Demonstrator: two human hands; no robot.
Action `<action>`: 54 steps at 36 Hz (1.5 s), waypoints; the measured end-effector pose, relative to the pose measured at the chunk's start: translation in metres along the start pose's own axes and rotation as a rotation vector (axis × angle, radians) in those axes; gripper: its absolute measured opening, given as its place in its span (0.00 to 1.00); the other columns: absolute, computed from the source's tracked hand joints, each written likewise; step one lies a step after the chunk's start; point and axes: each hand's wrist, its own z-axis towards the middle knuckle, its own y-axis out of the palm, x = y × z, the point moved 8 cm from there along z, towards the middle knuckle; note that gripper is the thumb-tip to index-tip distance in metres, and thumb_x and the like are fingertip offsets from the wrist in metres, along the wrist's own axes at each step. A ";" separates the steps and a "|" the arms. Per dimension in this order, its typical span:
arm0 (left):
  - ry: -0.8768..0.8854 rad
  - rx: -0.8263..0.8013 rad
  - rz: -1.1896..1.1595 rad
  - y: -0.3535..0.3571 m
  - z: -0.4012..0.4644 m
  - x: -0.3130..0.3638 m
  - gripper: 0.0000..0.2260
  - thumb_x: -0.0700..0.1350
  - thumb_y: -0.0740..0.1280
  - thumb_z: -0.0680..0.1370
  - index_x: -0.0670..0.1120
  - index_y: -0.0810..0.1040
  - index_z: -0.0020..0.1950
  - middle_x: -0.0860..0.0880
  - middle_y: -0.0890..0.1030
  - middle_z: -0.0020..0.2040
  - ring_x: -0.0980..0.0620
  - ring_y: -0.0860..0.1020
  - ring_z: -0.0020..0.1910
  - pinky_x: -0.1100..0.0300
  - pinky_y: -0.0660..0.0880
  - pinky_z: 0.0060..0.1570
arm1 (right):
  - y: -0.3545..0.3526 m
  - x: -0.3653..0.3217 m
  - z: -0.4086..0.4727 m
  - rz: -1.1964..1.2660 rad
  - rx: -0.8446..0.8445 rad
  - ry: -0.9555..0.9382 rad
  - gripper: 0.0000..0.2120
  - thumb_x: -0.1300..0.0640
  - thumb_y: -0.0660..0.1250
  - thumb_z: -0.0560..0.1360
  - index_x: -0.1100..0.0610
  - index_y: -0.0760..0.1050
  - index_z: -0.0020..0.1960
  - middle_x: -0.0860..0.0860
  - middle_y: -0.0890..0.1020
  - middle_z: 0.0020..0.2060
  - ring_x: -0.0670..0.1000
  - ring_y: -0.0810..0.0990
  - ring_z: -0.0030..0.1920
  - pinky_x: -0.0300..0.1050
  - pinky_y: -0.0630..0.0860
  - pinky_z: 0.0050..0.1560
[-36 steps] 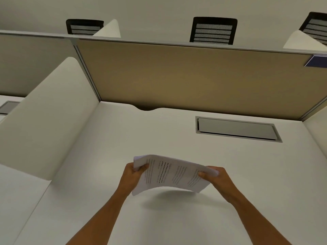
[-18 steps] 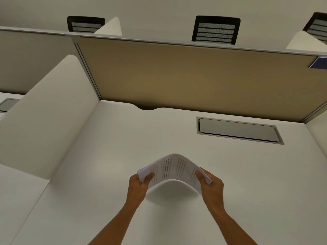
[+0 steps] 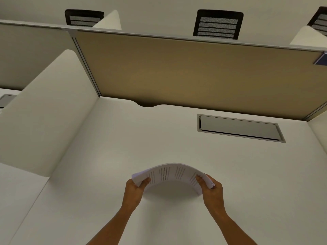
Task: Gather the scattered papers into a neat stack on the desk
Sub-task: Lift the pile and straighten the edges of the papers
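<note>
The left hand (image 3: 135, 190) and right hand (image 3: 211, 191) each grip one end of the papers (image 3: 172, 175), which bow upward above the desk (image 3: 106, 147). The printed text is too small to read, and the fingers under the sheets are hidden.

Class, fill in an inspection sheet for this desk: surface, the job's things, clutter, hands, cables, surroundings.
Surface: plain white desk.
Job's things: one sheaf of white printed papers, bowed upward in an arch, held by its two ends.
Clutter: nothing seen.
Hands: left hand grips the sheaf's left end; right hand grips its right end.
Cables: nothing seen; a grey rectangular hatch lies shut in the desk.
Surroundings: tan partition panel, white side divider, black mesh chair backs beyond.
</note>
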 end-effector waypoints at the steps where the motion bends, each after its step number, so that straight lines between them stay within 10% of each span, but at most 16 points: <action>1: 0.009 -0.004 0.007 0.000 0.001 0.000 0.11 0.40 0.70 0.76 0.56 0.79 0.52 0.56 0.84 0.46 0.53 0.82 0.49 0.64 0.81 0.44 | 0.000 0.000 0.001 0.002 -0.001 0.004 0.07 0.59 0.68 0.78 0.51 0.84 0.50 0.47 0.87 0.40 0.44 0.84 0.41 0.36 0.81 0.39; 23: -0.007 -0.067 0.046 -0.002 0.009 -0.017 0.13 0.46 0.72 0.74 0.48 0.81 0.58 0.48 0.85 0.50 0.49 0.83 0.52 0.47 0.82 0.52 | 0.003 0.011 -0.004 -0.006 -0.012 0.115 0.08 0.59 0.70 0.77 0.47 0.79 0.42 0.50 0.85 0.39 0.52 0.83 0.43 0.40 0.75 0.39; 29: -0.012 -0.018 -0.003 0.002 0.004 -0.006 0.11 0.40 0.71 0.75 0.51 0.80 0.56 0.48 0.84 0.50 0.50 0.83 0.51 0.56 0.82 0.49 | -0.002 0.002 -0.004 0.015 0.015 0.094 0.10 0.61 0.70 0.76 0.48 0.79 0.40 0.47 0.83 0.33 0.49 0.82 0.38 0.41 0.75 0.37; 39: -0.057 -0.061 0.031 0.005 -0.003 -0.012 0.13 0.40 0.70 0.76 0.59 0.79 0.52 0.53 0.84 0.50 0.57 0.83 0.49 0.58 0.80 0.50 | -0.002 0.046 0.002 -0.097 -0.058 0.147 0.09 0.61 0.70 0.77 0.54 0.79 0.56 0.49 0.85 0.46 0.50 0.83 0.49 0.43 0.76 0.48; 49: -0.177 -0.139 0.074 0.003 0.005 -0.018 0.11 0.47 0.72 0.73 0.48 0.80 0.54 0.46 0.85 0.49 0.45 0.84 0.48 0.49 0.82 0.48 | -0.005 0.003 0.045 -0.348 -0.217 -0.012 0.08 0.56 0.69 0.78 0.54 0.80 0.56 0.50 0.86 0.47 0.46 0.86 0.44 0.35 0.80 0.35; 54: -0.186 -0.170 -0.036 0.004 -0.004 -0.016 0.11 0.43 0.73 0.73 0.49 0.80 0.54 0.48 0.86 0.49 0.46 0.85 0.48 0.51 0.83 0.44 | 0.000 -0.022 0.067 -0.423 -0.374 -0.047 0.11 0.55 0.71 0.76 0.57 0.81 0.57 0.54 0.87 0.49 0.53 0.87 0.44 0.53 0.85 0.46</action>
